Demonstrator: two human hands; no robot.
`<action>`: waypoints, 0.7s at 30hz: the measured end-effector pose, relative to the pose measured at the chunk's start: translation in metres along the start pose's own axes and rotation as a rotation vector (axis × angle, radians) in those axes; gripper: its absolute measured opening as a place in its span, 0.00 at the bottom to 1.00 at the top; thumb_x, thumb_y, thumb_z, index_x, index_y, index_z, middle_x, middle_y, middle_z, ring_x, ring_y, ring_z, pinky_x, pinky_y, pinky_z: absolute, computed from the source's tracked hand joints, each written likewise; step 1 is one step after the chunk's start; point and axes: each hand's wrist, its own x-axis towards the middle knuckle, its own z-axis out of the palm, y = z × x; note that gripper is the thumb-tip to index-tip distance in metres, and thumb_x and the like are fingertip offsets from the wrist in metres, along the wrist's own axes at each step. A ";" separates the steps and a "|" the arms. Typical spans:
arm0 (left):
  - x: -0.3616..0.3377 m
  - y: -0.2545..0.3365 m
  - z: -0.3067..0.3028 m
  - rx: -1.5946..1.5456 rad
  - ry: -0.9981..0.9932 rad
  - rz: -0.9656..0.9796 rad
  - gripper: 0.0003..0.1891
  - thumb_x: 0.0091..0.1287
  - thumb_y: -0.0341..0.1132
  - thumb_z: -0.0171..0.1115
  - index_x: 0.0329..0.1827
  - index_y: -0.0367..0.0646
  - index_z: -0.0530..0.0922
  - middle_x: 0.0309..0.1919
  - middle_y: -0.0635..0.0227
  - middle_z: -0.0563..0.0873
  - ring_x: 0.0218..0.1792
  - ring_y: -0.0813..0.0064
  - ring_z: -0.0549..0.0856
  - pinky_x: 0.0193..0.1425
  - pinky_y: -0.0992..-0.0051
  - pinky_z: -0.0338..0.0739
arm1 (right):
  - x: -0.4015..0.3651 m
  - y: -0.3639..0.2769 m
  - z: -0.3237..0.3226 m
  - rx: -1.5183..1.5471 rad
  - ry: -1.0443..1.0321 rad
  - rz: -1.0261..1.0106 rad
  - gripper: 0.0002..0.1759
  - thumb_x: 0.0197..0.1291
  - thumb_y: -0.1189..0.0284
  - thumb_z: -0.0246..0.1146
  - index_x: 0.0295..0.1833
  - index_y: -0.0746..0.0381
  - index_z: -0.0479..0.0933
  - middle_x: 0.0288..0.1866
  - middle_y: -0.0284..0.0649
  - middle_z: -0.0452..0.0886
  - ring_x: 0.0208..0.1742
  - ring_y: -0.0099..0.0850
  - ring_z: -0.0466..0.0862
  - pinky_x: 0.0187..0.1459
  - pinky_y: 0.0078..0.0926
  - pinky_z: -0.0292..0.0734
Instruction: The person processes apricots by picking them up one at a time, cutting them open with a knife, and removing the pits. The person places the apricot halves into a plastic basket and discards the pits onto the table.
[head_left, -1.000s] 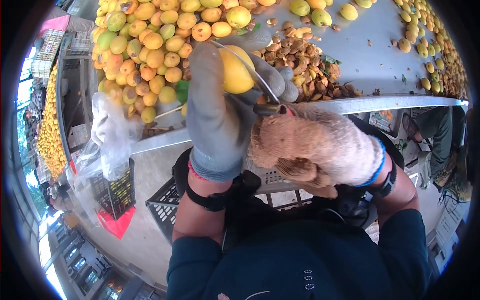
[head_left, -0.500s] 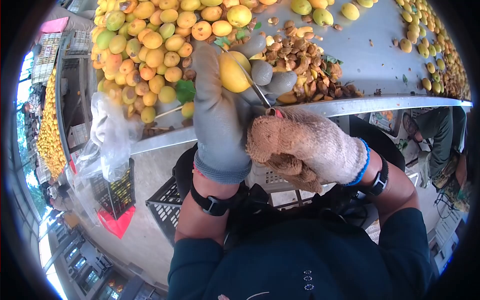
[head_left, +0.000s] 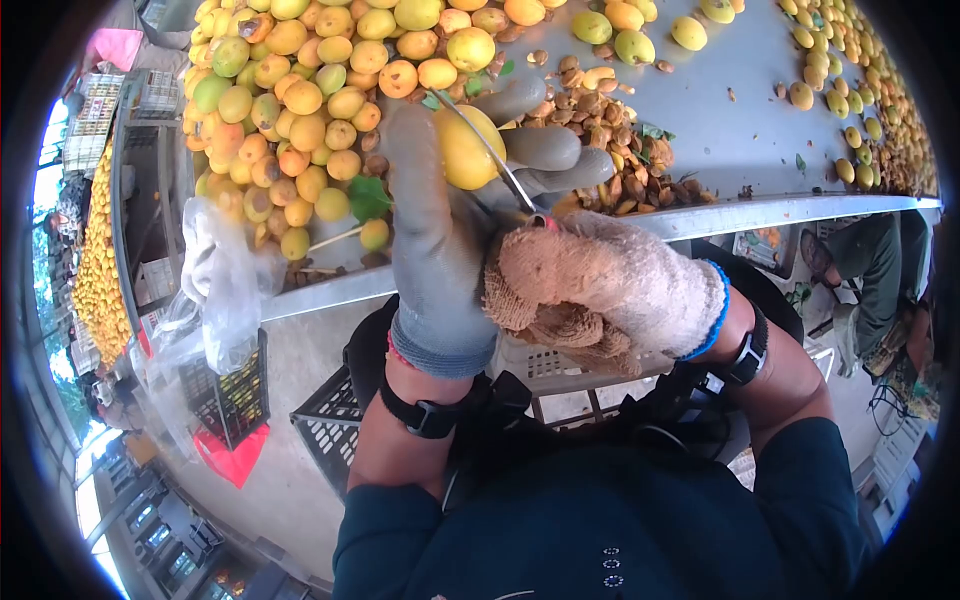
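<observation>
My left hand (head_left: 440, 220), in a grey coated glove, holds a yellow fruit (head_left: 466, 150) between thumb and fingers above the table's near edge. A thin metal blade (head_left: 497, 157) lies across the fruit's top. Its red handle end (head_left: 541, 221) shows at my right hand (head_left: 590, 285), which is closed round it in a brown-stained knit glove. Just beyond my left fingers lies a heap of brown pits and fruit scraps (head_left: 600, 125). Many yellow-orange fruits (head_left: 300, 98) are piled to the left of my left hand.
The table's metal edge (head_left: 780, 207) runs below the hands. A plastic bag (head_left: 222, 285) hangs at the left, over a dark crate (head_left: 235, 390). More fruit (head_left: 860, 100) lies at the far right. Another person's trousered leg (head_left: 875, 265) shows beyond the table's right side.
The fingers of my left hand are a little straighter around the fruit. My right hand has shifted slightly down and left with the handle. The blade still crosses the fruit.
</observation>
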 end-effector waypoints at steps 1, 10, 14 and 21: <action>0.002 0.001 -0.002 0.209 0.004 0.043 0.26 0.81 0.52 0.40 0.66 0.37 0.70 0.42 0.58 0.86 0.46 0.60 0.88 0.51 0.64 0.84 | -0.002 -0.003 -0.002 0.049 -0.035 0.002 0.22 0.69 0.53 0.62 0.47 0.64 0.77 0.25 0.32 0.73 0.16 0.16 0.67 0.14 0.14 0.56; 0.009 -0.014 -0.019 -0.188 -0.054 -0.057 0.25 0.80 0.51 0.47 0.67 0.38 0.70 0.39 0.66 0.82 0.43 0.69 0.85 0.52 0.67 0.82 | 0.008 0.006 -0.007 0.031 -0.015 -0.107 0.24 0.69 0.50 0.62 0.44 0.64 0.76 0.20 0.31 0.69 0.16 0.17 0.65 0.13 0.16 0.56; 0.005 -0.003 -0.003 0.160 -0.009 -0.011 0.26 0.79 0.53 0.48 0.66 0.38 0.70 0.46 0.62 0.86 0.46 0.67 0.87 0.54 0.66 0.83 | -0.006 -0.006 -0.002 0.235 -0.089 -0.040 0.24 0.70 0.51 0.61 0.47 0.65 0.76 0.20 0.32 0.69 0.15 0.18 0.66 0.13 0.15 0.58; -0.002 -0.007 -0.001 0.268 0.033 0.022 0.28 0.79 0.52 0.48 0.71 0.38 0.66 0.51 0.55 0.85 0.48 0.64 0.88 0.53 0.66 0.86 | -0.007 0.003 -0.001 0.191 -0.117 -0.047 0.24 0.71 0.49 0.57 0.47 0.61 0.76 0.23 0.30 0.71 0.18 0.16 0.68 0.15 0.14 0.60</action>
